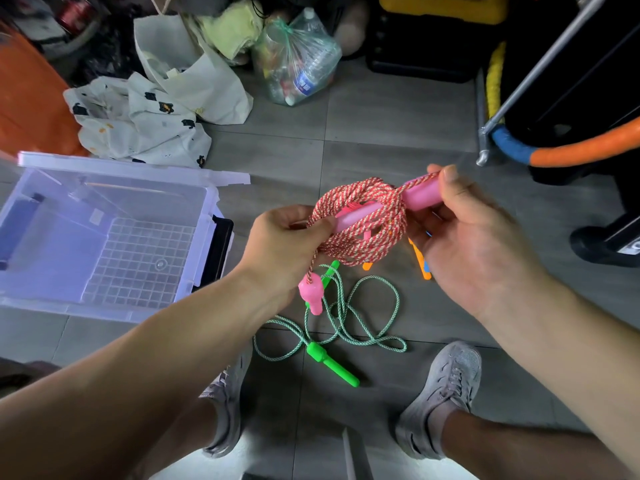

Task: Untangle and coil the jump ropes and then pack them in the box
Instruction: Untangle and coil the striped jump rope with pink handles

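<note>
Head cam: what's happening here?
A person holds the pink jump rope, mostly coiled. The left hand grips the coil; the right hand pinches one pink handle, with rope wound round it. The other handle dangles below the left hand. A green rope lies loose on the floor by the shoes, with orange handles partly hidden behind the right hand. The clear box sits open at left; no rope shows in it.

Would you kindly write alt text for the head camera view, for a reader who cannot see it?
The left hand grips a coiled red-and-white jump rope while the right hand holds its pink handle. A green jump rope lies uncoiled on the floor, and a clear plastic box stands open at left.
</note>
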Available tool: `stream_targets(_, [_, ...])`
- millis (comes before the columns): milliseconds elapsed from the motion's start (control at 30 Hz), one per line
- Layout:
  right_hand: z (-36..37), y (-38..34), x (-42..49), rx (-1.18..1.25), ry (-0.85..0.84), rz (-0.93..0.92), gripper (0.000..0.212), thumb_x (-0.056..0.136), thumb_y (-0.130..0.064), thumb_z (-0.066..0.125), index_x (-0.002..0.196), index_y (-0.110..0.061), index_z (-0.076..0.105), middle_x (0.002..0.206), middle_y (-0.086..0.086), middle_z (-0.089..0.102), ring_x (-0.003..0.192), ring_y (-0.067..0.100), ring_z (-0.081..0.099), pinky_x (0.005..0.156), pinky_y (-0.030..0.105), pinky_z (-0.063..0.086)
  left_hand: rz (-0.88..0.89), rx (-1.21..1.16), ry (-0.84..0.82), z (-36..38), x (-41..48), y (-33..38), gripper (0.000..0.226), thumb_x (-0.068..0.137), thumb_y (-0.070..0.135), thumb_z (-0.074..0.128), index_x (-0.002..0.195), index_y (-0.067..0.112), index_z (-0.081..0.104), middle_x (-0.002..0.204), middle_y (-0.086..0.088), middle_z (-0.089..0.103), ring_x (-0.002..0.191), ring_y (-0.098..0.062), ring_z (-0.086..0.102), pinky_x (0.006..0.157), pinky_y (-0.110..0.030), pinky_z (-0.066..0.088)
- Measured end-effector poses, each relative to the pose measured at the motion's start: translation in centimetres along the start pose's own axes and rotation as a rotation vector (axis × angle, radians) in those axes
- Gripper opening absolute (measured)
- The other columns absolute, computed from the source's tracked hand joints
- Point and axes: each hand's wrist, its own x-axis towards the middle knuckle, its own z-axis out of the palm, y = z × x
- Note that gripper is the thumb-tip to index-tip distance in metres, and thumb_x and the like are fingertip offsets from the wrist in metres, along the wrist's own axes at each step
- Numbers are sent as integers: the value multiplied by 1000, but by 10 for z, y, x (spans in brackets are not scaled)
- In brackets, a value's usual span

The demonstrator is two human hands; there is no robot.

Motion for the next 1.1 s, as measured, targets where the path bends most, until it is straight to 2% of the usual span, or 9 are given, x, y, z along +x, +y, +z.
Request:
stream_targets(67, [0, -4, 2, 15, 2, 17, 33, 80, -27, 64, 109, -13, 65, 94, 10, 68, 84, 22, 70, 91, 40, 57, -36, -104, -8, -1, 3, -1, 6, 90, 4, 71, 89, 2, 76, 82, -16, 74, 69, -27, 67, 78, -46, 60])
stream_targets(133, [0, -5, 2, 34, 0, 14, 37, 79, -27, 65, 113, -11, 64, 97, 11, 68, 84, 23, 71, 88, 39, 59, -73, -210, -24, -1, 3, 0, 6, 90, 1, 69, 91, -4, 73, 87, -21, 72, 70, -29, 66, 82, -54, 58])
stream_targets(300, [-5, -9, 5, 63, 34, 10, 29, 88, -27, 62, 111, -10, 65, 99, 11, 69, 83, 22, 73, 80, 35, 61, -152, -416, -151, -4, 2, 3, 8, 90, 1, 63, 95, -3, 68, 75, -8, 73, 58, -15, 68, 51, -27, 58])
stream_targets(367, [-7, -10, 8, 54, 59, 18, 20, 96, -27, 58, 105, -10, 65, 92, 9, 72, 81, 20, 73, 74, 32, 61, -170, -459, -230, -5, 3, 3, 17, 85, 10, 65, 98, 0, 67, 81, -8, 74, 65, -15, 70, 58, -29, 60])
stream_targets(500, [-7, -11, 13, 2, 146, 70, 27, 100, -32, 55, 88, -11, 65, 80, 7, 75, 71, 16, 73, 64, 27, 60, -208, -500, -357, -6, 2, 2, 43, 83, 18, 63, 120, -5, 63, 102, -13, 72, 86, -21, 70, 90, -39, 59])
stream_targets(700, [-10, -9, 16, 30, 169, 133, 20, 92, -30, 63, 87, -11, 65, 76, 6, 72, 64, 14, 69, 57, 26, 58, -228, -490, -535, -9, 1, 0, 22, 84, 10, 59, 99, 4, 74, 94, -10, 76, 84, -21, 75, 84, -38, 61])
stream_targets(800, [-11, -3, 15, 10, 92, 270, 44, 89, -37, 61, 117, -4, 62, 102, 14, 74, 87, 24, 73, 74, 35, 63, -273, -456, -596, -6, -1, 3, 27, 86, 13, 65, 109, 0, 68, 95, -12, 74, 83, -22, 74, 79, -39, 61])
stream_targets(933, [-4, 6, 5, -160, -22, 395, 63, 101, -53, 39, 122, 2, 64, 122, 24, 68, 112, 33, 67, 100, 44, 52, -334, -360, -598, -7, -2, 5, 48, 84, 15, 70, 126, -6, 60, 99, -12, 71, 82, -22, 71, 85, -43, 58])
stream_targets(1100, [3, 2, -7, -167, -282, 349, 80, 81, -68, 57, 125, -1, 64, 126, 22, 67, 118, 31, 65, 98, 45, 54, -190, -261, -417, -4, -1, 3, 19, 79, 9, 70, 95, 1, 72, 89, -15, 72, 75, -25, 67, 65, -31, 59])
